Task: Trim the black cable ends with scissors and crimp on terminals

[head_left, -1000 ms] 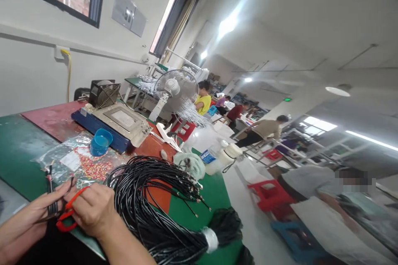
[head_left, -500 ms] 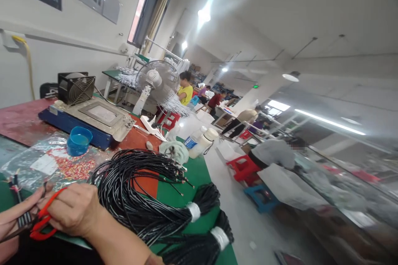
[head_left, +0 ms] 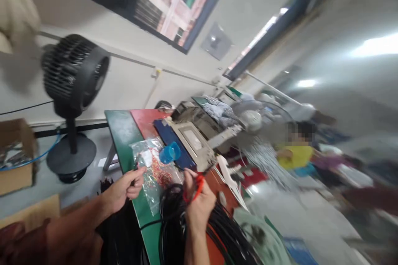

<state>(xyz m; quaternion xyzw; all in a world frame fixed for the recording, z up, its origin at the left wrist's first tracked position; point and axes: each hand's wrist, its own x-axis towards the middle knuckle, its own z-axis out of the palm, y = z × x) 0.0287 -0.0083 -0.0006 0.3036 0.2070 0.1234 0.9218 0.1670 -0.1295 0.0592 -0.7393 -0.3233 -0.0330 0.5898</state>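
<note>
My right hand (head_left: 200, 203) is closed round the red-handled scissors (head_left: 198, 186), above the black cables (head_left: 174, 223) on the green and red table. To its left, beside the table's edge, my left hand (head_left: 129, 184) has its fingers curled together; what they hold, if anything, is too small and blurred to make out. Between and beyond the hands lies a clear plastic bag (head_left: 149, 192) with small red and yellow pieces (head_left: 161, 176) on it. A blue cup (head_left: 169, 153) stands at the bag's far side.
A blue and metal heating device (head_left: 189, 140) sits behind the cup, with a white power strip (head_left: 228, 174) to its right. A black fan (head_left: 74, 74) stands on the floor at left, near a cardboard box (head_left: 18, 153). A person in yellow (head_left: 295, 155) is at the right.
The view has swung left, bringing the black fan and box into sight. My hands have moved apart; the dark cable ends formerly at my left hand are no longer seen there.
</note>
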